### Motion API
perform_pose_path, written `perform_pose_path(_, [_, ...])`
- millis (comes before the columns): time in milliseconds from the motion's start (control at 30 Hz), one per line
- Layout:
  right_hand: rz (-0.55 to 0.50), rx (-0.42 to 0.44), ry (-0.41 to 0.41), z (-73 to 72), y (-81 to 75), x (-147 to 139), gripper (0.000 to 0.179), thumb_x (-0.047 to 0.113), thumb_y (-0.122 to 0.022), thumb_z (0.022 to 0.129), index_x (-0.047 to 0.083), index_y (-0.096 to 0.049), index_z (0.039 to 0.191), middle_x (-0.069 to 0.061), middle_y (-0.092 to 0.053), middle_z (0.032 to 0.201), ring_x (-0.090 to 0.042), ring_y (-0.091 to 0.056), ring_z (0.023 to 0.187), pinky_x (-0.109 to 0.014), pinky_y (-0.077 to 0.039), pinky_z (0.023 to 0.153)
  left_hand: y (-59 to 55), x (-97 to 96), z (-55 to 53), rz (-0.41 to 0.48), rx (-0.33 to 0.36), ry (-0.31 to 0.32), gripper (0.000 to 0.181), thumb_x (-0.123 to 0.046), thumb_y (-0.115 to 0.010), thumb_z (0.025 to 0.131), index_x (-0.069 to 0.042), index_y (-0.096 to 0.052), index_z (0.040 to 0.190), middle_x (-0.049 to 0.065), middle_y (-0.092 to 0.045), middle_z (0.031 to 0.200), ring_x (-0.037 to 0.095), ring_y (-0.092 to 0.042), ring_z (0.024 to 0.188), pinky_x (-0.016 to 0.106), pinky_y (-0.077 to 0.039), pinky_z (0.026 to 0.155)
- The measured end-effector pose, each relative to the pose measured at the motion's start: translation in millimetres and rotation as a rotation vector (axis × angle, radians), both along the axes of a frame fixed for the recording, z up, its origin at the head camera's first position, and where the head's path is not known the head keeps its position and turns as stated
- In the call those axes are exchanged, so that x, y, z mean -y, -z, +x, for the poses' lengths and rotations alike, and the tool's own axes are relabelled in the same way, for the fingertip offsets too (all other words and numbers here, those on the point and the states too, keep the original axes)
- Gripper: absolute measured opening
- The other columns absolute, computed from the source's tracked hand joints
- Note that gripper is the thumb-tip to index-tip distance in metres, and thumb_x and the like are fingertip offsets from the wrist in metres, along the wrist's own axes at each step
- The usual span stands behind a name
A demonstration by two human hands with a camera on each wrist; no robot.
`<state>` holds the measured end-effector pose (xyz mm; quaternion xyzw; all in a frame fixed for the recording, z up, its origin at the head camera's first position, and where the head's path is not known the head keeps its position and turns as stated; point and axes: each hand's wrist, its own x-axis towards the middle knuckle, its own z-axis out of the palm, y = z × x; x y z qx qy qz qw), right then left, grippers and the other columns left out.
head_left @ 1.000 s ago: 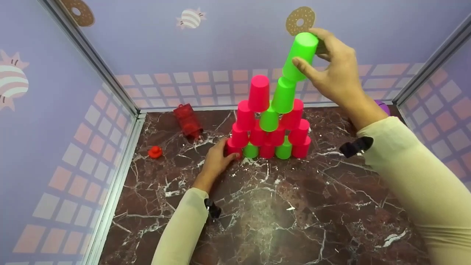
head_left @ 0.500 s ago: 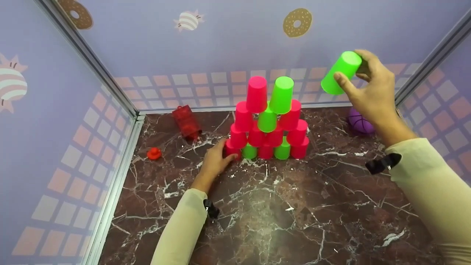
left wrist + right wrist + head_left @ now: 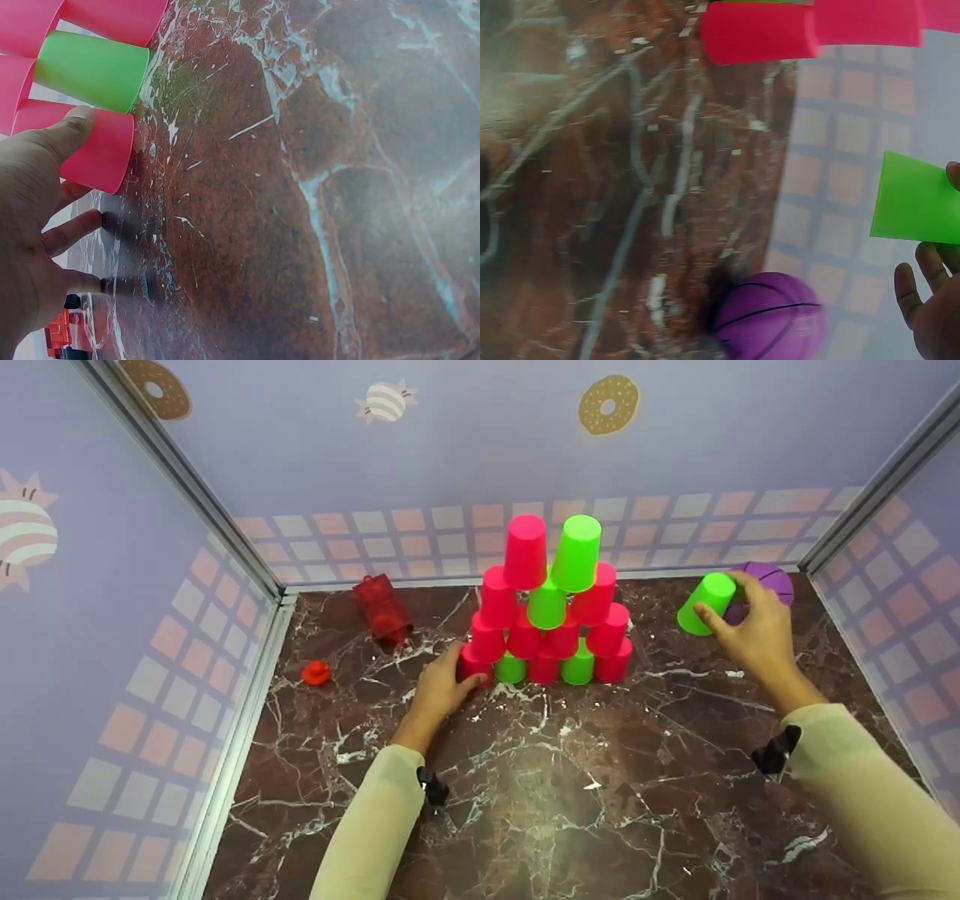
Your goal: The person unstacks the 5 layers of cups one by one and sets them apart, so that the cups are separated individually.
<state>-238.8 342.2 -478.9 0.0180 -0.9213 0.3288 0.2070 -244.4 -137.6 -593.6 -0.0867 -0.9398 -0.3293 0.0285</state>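
A pyramid of upside-down pink and green cups [image 3: 559,637] stands on the marbled table. One pink cup [image 3: 526,551] and one green cup [image 3: 580,551] stand side by side on its top row. My left hand [image 3: 436,690] holds the pink cup at the left end of the bottom row [image 3: 105,154], thumb on its front and index finger behind. Its other fingers are spread out toward the tabletop. Off to the pyramid's right, my right hand [image 3: 757,637] holds another green cup [image 3: 706,604], base up and tilted. The right wrist view shows this green cup [image 3: 915,199] raised off the table.
A purple ball [image 3: 766,583] lies at the back right corner, partly behind my right hand. To the left are a see-through red container [image 3: 382,607] and a small orange-red object [image 3: 316,673]. Patterned walls [image 3: 465,442] enclose the table's back and sides.
My right hand has carried the green cup from above the pyramid's top to the right, then down toward the purple ball. My left hand has stayed at the bottom pink cup.
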Motion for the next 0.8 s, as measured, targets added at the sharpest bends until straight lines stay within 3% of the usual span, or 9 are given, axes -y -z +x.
perform_pose_path(133, [0.045, 0.056, 0.001, 5.0, 32.0, -5, 0.063, 0.023, -0.087, 0.097, -0.004, -0.061, 0.147, -0.034, -0.073, 0.114, -0.048, -0.066, 0.094, -0.057, -0.046, 0.086, -0.9, 0.1, -0.1, 0.0, 0.006, -0.004, 0.063, -0.038, -0.085, 0.097, -0.013, -0.059, 0.149, 0.02, -0.076, 0.136, 0.043, -0.074, 0.126, 0.06, -0.056, 0.109])
perform_pose_path(333, [0.08, 0.122, -0.019, 12.4, 64.8, -7, 0.064, 0.018, -0.086, 0.097, -0.009, -0.057, 0.147, -0.039, -0.07, 0.118, -0.052, -0.066, 0.096, -0.066, -0.05, 0.086, -0.9, -0.5, 0.8, 0.006, -0.006, 0.005, 0.063, -0.035, -0.086, 0.096, -0.013, -0.06, 0.148, 0.02, -0.076, 0.136, 0.042, -0.074, 0.126, 0.059, -0.057, 0.109])
perform_pose_path(533, [0.057, 0.135, -0.073, 12.4, 78.9, -7, 0.06, 0.008, -0.086, 0.095, -0.013, -0.058, 0.143, -0.04, -0.068, 0.129, -0.056, -0.068, 0.108, -0.069, -0.053, 0.097, -0.2, 0.1, 0.4, 0.003, -0.016, 0.012, 0.061, -0.034, -0.086, 0.096, -0.012, -0.06, 0.146, 0.02, -0.076, 0.135, 0.042, -0.074, 0.125, 0.059, -0.057, 0.108])
perform_pose_path(700, [0.075, 0.215, -0.107, 10.5, 84.6, -6, 0.065, 0.007, -0.083, 0.097, -0.015, -0.052, 0.15, -0.043, -0.061, 0.141, -0.06, -0.063, 0.125, -0.073, -0.048, 0.111, 1.3, 1.2, -0.6, 0.011, -0.033, 0.013, 0.062, -0.034, -0.087, 0.096, -0.009, -0.06, 0.146, 0.024, -0.076, 0.133, 0.048, -0.074, 0.123, 0.064, -0.057, 0.106])
perform_pose_path(800, [0.091, 0.241, -0.114, 9.7, 87.2, -6, 0.066, 0.007, -0.082, 0.098, -0.016, -0.05, 0.151, -0.043, -0.059, 0.144, -0.062, -0.061, 0.129, -0.074, -0.047, 0.113, 13.8, 5.5, -5.3, -0.01, -0.085, 0.012, 0.064, -0.044, -0.086, 0.096, -0.013, -0.059, 0.145, 0.023, -0.077, 0.129, 0.046, -0.076, 0.118, 0.063, -0.059, 0.1])
